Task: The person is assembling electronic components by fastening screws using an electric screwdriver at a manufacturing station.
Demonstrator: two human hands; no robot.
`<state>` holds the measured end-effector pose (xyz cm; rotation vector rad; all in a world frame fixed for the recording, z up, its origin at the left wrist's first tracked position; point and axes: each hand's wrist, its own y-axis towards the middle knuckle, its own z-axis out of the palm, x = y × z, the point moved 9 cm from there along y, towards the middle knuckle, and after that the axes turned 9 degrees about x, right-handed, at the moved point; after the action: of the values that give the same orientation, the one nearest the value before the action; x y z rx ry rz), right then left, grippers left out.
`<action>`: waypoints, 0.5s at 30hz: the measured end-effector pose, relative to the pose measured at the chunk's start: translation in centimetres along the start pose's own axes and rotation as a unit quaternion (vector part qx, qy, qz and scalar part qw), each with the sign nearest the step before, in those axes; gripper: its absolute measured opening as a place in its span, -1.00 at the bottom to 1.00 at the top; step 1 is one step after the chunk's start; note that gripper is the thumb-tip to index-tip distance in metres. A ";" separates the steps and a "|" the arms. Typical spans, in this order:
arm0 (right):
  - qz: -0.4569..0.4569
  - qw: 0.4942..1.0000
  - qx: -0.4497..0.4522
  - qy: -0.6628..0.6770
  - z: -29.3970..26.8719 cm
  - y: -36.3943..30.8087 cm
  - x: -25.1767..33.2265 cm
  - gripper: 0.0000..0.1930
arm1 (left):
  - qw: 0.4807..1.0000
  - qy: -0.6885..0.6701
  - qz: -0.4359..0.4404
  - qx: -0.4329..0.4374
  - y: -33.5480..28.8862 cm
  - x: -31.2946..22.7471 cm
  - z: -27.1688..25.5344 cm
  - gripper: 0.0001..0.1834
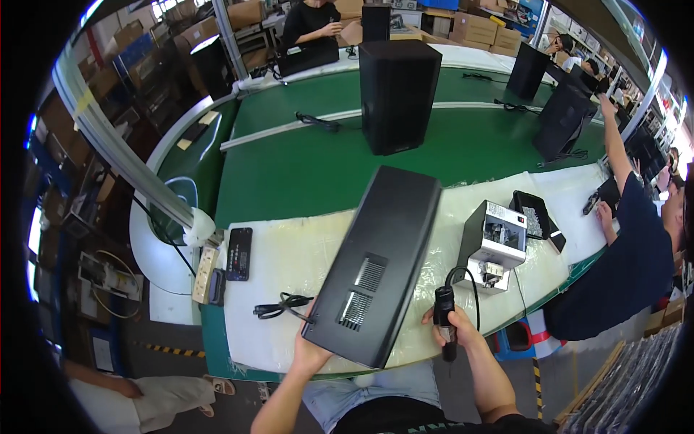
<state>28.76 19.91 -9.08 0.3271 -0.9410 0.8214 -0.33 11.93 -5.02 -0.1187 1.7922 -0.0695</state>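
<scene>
Fingers of the left hand (309, 349) curl under the near corner of the long black speaker cabinet (376, 264), mostly hidden beneath it. That cabinet lies tilted across the white foam mat (267, 325), its near end overhanging the bench edge. Beside it, the right hand (454, 327) wraps closed around a black electric screwdriver (444, 318), tip down, cord looping up. Open mat lies left, by the coiled black cable (278, 307).

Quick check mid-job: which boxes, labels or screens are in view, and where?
Brown cardboard boxes: stacked at the far wall, rectangular.
White label: on top of the grey-and-white machine right of the black panel.
Black phone-like device: flat on the white mat at left, screen dark.
</scene>
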 end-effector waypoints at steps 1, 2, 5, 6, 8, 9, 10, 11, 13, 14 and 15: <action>0.008 1.000 -0.003 0.022 -0.6 0.1 -0.9 -0.24 | 0.999 0.027 -0.043 -0.021 -0.3 0.6 0.1 -0.10; 0.008 1.000 -0.017 0.025 -1.2 0.2 -1.6 -0.25 | 0.998 0.035 -0.038 -0.022 -0.7 1.2 0.7 -0.10; 0.031 0.995 0.059 0.069 -1.0 0.4 -1.7 -0.24 | 0.968 -0.211 -0.035 -0.128 -0.5 4.4 0.0 -0.18; 0.025 0.995 0.061 0.070 -1.2 0.4 -1.8 -0.24 | 0.936 -0.321 0.064 -0.127 0.9 3.1 -0.7 -0.26; 0.045 0.987 0.089 0.123 -1.4 0.7 -2.8 -0.34 | 0.876 -0.437 0.146 -0.143 3.6 -0.8 -2.5 -0.37; 0.049 0.986 0.100 0.125 -1.4 0.8 -3.3 -0.36 | 0.869 -0.449 0.134 -0.158 5.7 -3.0 -3.4 -0.39; 0.043 0.986 0.103 0.125 -1.7 1.0 -3.6 -0.36 | 0.855 -0.482 0.131 -0.136 7.9 -4.7 -4.2 -0.42; 0.038 0.986 0.105 0.125 -1.9 1.1 -3.7 -0.36 | 0.840 -0.514 0.127 -0.115 10.0 -6.3 -5.2 -0.44; 0.038 0.986 0.103 0.122 -2.0 1.0 -3.1 -0.36 | 0.805 -0.555 0.098 -0.185 14.3 -8.9 -8.3 -0.45; 0.043 0.987 0.102 0.118 -1.9 1.0 -3.0 -0.36 | 0.801 -0.567 0.083 -0.172 16.7 -10.4 -9.6 -0.45; 0.042 0.986 0.102 0.121 -1.9 0.9 -2.6 -0.36 | 0.796 -0.581 0.067 -0.157 19.2 -11.9 -10.7 -0.45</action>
<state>28.31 20.33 -12.38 0.3565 -0.6484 1.0143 -8.98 32.23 6.80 -0.2125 0.5465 0.3458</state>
